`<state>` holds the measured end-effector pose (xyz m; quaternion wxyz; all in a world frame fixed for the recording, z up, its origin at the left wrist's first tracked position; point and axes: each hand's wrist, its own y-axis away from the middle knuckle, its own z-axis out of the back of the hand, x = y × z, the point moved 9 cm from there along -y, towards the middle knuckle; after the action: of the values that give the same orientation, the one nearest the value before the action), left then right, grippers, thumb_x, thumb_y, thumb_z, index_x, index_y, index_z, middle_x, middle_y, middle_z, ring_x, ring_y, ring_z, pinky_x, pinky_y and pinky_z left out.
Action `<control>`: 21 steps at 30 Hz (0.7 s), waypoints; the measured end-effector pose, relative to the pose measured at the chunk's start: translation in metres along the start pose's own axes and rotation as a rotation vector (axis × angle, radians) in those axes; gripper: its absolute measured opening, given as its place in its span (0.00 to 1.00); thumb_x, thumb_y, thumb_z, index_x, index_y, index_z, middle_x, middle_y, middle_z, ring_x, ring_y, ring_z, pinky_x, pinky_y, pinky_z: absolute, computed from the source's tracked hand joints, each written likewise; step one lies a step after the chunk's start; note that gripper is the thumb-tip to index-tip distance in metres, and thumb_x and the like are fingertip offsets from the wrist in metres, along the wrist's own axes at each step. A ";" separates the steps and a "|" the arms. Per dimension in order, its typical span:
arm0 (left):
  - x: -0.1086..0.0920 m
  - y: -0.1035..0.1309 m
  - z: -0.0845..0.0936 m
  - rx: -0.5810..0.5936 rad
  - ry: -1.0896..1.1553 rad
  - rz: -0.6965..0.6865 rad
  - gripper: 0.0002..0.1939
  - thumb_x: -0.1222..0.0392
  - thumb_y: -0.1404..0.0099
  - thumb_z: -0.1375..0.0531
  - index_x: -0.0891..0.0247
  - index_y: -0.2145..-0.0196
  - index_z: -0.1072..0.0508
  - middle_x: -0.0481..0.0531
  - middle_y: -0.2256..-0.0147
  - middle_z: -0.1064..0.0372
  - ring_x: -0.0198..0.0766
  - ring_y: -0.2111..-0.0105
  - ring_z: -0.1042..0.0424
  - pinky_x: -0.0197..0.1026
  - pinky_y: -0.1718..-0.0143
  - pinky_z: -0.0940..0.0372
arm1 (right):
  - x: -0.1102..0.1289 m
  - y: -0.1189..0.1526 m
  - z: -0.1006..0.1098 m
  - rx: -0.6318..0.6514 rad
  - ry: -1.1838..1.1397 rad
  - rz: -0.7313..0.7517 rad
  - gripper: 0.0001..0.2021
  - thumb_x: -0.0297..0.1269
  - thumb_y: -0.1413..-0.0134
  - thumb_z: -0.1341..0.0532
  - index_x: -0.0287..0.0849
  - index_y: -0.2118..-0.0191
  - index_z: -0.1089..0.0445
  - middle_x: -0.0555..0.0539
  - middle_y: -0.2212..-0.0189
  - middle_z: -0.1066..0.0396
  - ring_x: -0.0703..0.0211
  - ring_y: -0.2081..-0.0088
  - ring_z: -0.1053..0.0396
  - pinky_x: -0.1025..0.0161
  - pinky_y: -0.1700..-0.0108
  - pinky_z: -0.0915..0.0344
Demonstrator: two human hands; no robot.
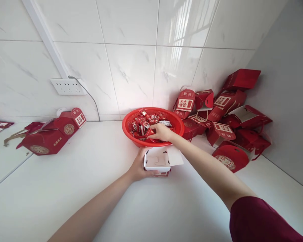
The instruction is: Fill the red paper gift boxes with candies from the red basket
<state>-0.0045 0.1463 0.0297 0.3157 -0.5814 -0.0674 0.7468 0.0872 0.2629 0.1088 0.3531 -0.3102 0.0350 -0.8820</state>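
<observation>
My left hand [139,166] grips a small gift box [157,162] by its left side, thumb along the near face. The box's top is open, showing a white inside with nothing visible in it, and a white flap sticks out to the right. Just behind it stands a red plastic basket [126,127] holding many red-wrapped candies [144,121]. My right hand [161,132] reaches into the basket, its fingers pinched on a red-wrapped candy [149,132] at the near side of the pile.
Several red gift boxes [223,131] with gold and white print are heaped at the right against the wall. More red boxes [50,132] lie at the left. A socket strip [68,86] with a cable [87,92] is on the tiled wall behind the white table [91,168].
</observation>
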 end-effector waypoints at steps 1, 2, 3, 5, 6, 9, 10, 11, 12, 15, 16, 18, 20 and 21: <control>0.000 -0.001 0.001 -0.006 -0.009 -0.007 0.47 0.49 0.51 0.26 0.56 0.39 0.42 0.60 0.43 0.40 0.58 0.41 0.39 0.61 0.39 0.43 | 0.000 0.000 -0.001 -0.004 0.025 -0.006 0.15 0.45 0.50 0.32 0.40 0.75 0.34 0.55 0.79 0.38 0.64 0.74 0.42 0.67 0.70 0.49; -0.001 -0.001 0.002 -0.011 -0.020 -0.012 0.47 0.49 0.52 0.26 0.56 0.39 0.42 0.60 0.43 0.40 0.58 0.41 0.39 0.61 0.39 0.44 | 0.000 -0.001 -0.002 -0.003 0.042 -0.014 0.15 0.43 0.50 0.32 0.40 0.76 0.34 0.55 0.80 0.39 0.64 0.75 0.43 0.67 0.70 0.50; -0.001 -0.002 0.003 -0.014 -0.032 -0.016 0.47 0.49 0.52 0.26 0.56 0.39 0.42 0.60 0.43 0.41 0.58 0.41 0.39 0.60 0.39 0.44 | 0.000 -0.002 -0.003 -0.005 0.062 -0.022 0.14 0.41 0.50 0.32 0.40 0.76 0.35 0.55 0.80 0.39 0.64 0.75 0.43 0.67 0.70 0.50; -0.001 -0.002 0.003 -0.018 -0.048 -0.024 0.47 0.49 0.52 0.26 0.57 0.39 0.42 0.60 0.43 0.41 0.57 0.41 0.39 0.60 0.40 0.43 | -0.001 -0.003 -0.005 0.001 0.092 -0.033 0.13 0.39 0.50 0.31 0.40 0.75 0.34 0.54 0.80 0.38 0.63 0.75 0.42 0.66 0.70 0.50; -0.001 -0.002 0.003 -0.017 -0.053 -0.027 0.47 0.49 0.51 0.26 0.57 0.39 0.42 0.60 0.43 0.41 0.57 0.41 0.39 0.59 0.40 0.43 | -0.001 -0.004 -0.006 0.002 0.099 -0.037 0.13 0.40 0.50 0.31 0.40 0.74 0.34 0.54 0.79 0.36 0.63 0.75 0.41 0.66 0.70 0.50; -0.001 -0.002 0.003 -0.020 -0.085 -0.029 0.48 0.49 0.52 0.26 0.57 0.39 0.42 0.60 0.43 0.41 0.57 0.41 0.39 0.59 0.39 0.43 | -0.002 -0.005 -0.006 -0.019 0.102 -0.053 0.13 0.43 0.44 0.34 0.41 0.72 0.33 0.50 0.76 0.32 0.60 0.72 0.37 0.66 0.67 0.47; 0.000 -0.002 0.002 -0.018 -0.093 -0.024 0.48 0.50 0.52 0.26 0.57 0.38 0.42 0.60 0.42 0.41 0.57 0.41 0.39 0.59 0.39 0.43 | -0.002 -0.005 -0.003 -0.039 0.098 -0.064 0.14 0.43 0.40 0.37 0.41 0.73 0.33 0.48 0.75 0.30 0.59 0.71 0.35 0.65 0.66 0.46; 0.000 -0.002 0.002 -0.016 -0.096 -0.017 0.48 0.50 0.51 0.26 0.57 0.38 0.43 0.60 0.42 0.41 0.57 0.41 0.39 0.59 0.39 0.43 | -0.003 -0.004 0.002 -0.067 0.092 -0.077 0.16 0.43 0.36 0.41 0.41 0.73 0.34 0.47 0.74 0.30 0.57 0.70 0.34 0.65 0.65 0.45; 0.001 -0.001 0.001 -0.018 -0.093 -0.012 0.48 0.50 0.51 0.26 0.58 0.38 0.43 0.60 0.42 0.41 0.57 0.41 0.39 0.59 0.39 0.43 | -0.003 -0.002 0.009 -0.105 0.084 -0.092 0.17 0.42 0.33 0.44 0.41 0.74 0.34 0.46 0.74 0.29 0.57 0.69 0.33 0.65 0.63 0.44; -0.001 0.002 0.003 -0.039 -0.091 0.002 0.48 0.49 0.51 0.26 0.58 0.39 0.44 0.61 0.42 0.41 0.57 0.41 0.38 0.59 0.40 0.42 | -0.001 0.013 0.031 -0.234 0.064 -0.134 0.21 0.43 0.29 0.53 0.41 0.72 0.35 0.45 0.73 0.29 0.55 0.67 0.32 0.64 0.62 0.42; -0.004 0.004 0.004 -0.047 -0.102 0.005 0.48 0.49 0.52 0.26 0.58 0.39 0.43 0.61 0.42 0.41 0.57 0.40 0.39 0.59 0.40 0.41 | 0.003 0.020 0.038 -0.272 0.054 -0.143 0.22 0.44 0.28 0.55 0.41 0.71 0.35 0.45 0.73 0.29 0.54 0.68 0.32 0.64 0.63 0.42; -0.011 0.011 0.004 -0.041 -0.117 0.016 0.47 0.50 0.52 0.26 0.57 0.39 0.42 0.61 0.41 0.43 0.58 0.40 0.39 0.59 0.40 0.41 | 0.015 0.039 0.048 -0.346 -0.006 -0.135 0.24 0.48 0.28 0.58 0.41 0.70 0.36 0.46 0.74 0.30 0.55 0.69 0.32 0.64 0.65 0.40; -0.018 0.020 0.001 0.008 -0.101 0.039 0.46 0.52 0.51 0.26 0.56 0.39 0.43 0.61 0.40 0.44 0.58 0.41 0.38 0.58 0.41 0.38 | 0.032 0.058 0.053 -0.416 -0.183 -0.084 0.23 0.53 0.31 0.54 0.42 0.71 0.37 0.47 0.74 0.31 0.57 0.70 0.32 0.64 0.66 0.39; -0.021 0.025 -0.001 0.040 -0.087 0.059 0.46 0.53 0.50 0.26 0.55 0.38 0.44 0.61 0.40 0.44 0.58 0.42 0.37 0.57 0.43 0.37 | 0.041 0.066 0.050 -0.381 -0.278 -0.050 0.22 0.55 0.33 0.50 0.42 0.70 0.36 0.48 0.74 0.31 0.58 0.71 0.33 0.65 0.67 0.39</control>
<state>-0.0104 0.1151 0.0347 0.3016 -0.5436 -0.0491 0.7818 0.1323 0.1951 0.1518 0.2674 -0.4906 0.1443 -0.8167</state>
